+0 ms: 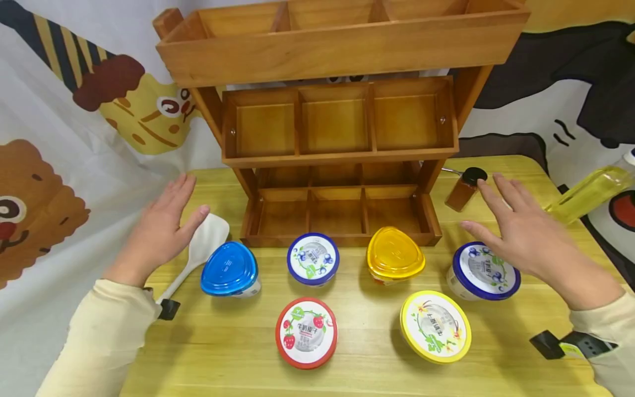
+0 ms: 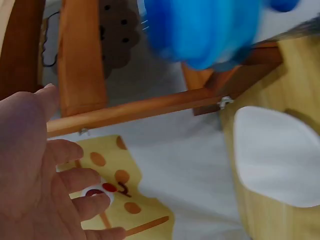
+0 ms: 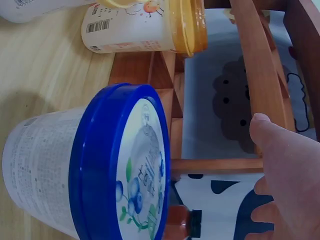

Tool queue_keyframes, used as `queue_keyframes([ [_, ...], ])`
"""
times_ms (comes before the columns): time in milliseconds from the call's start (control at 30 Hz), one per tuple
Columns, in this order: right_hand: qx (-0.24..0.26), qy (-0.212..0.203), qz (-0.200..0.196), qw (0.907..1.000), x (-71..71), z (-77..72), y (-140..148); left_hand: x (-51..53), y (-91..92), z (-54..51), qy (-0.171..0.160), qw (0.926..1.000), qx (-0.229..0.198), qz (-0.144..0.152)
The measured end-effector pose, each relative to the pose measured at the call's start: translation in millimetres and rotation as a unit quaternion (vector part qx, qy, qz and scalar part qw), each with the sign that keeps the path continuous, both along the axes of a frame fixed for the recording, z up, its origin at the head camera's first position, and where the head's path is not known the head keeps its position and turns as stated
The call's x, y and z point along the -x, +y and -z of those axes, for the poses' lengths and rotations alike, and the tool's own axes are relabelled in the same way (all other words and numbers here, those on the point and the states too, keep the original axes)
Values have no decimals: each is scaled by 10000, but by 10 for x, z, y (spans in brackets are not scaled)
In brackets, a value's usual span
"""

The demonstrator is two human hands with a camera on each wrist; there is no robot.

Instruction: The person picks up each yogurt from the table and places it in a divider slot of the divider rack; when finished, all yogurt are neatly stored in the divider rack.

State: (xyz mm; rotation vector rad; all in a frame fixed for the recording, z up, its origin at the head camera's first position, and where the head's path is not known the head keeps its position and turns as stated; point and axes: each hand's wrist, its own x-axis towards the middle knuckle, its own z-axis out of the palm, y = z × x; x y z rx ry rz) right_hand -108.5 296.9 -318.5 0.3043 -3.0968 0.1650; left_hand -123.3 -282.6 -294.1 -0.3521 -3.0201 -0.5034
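My left hand hovers with spread fingers over the white spatula, holding nothing. Just right of it stands a tub with a blue lid. On the other side, my right hand is held above a blueberry yogurt tub, its fingers extended and nothing in them. Between the hands stand another blueberry tub, an orange-lidded tub, a red-rimmed strawberry tub and a yellow-rimmed tub. The right wrist view shows the blueberry tub close below the hand.
A three-tier wooden rack with divided trays stands at the table's back, behind the tubs. Right of it are a black-capped jar and a bottle of yellow liquid. Patterned cloth hangs behind the wooden table.
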Motion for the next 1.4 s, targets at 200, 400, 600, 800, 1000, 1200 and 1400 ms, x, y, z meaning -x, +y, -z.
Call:
queue_keyframes([
  [200, -10, 85, -16, 10000, -96, -52, 22, 162, -14, -219, 38, 9971, -739, -172],
  [400, -31, 93, 40, 9999, -186, -53, 21, 402, 17, -325, -68, 9862, -1636, -248],
  [600, -49, -1, 149, 9999, -257, 15, 72, 601, 29, -361, -314, 9718, -2241, -657],
  [800, 59, -42, 254, 9997, -322, 95, 132, 725, 105, -394, -309, 9591, -2694, -812],
  [1000, 111, -292, 243, 9992, -366, 174, 178, 852, 154, -410, -229, 9491, -3041, -783],
  [1200, 193, -707, 226, 9971, -398, 221, 193, 996, 219, -431, -453, 9337, -3481, -700],
  [1400, 370, -776, 32, 9963, -419, 275, 192, 1097, 302, -429, -551, 9112, -4050, -515],
])
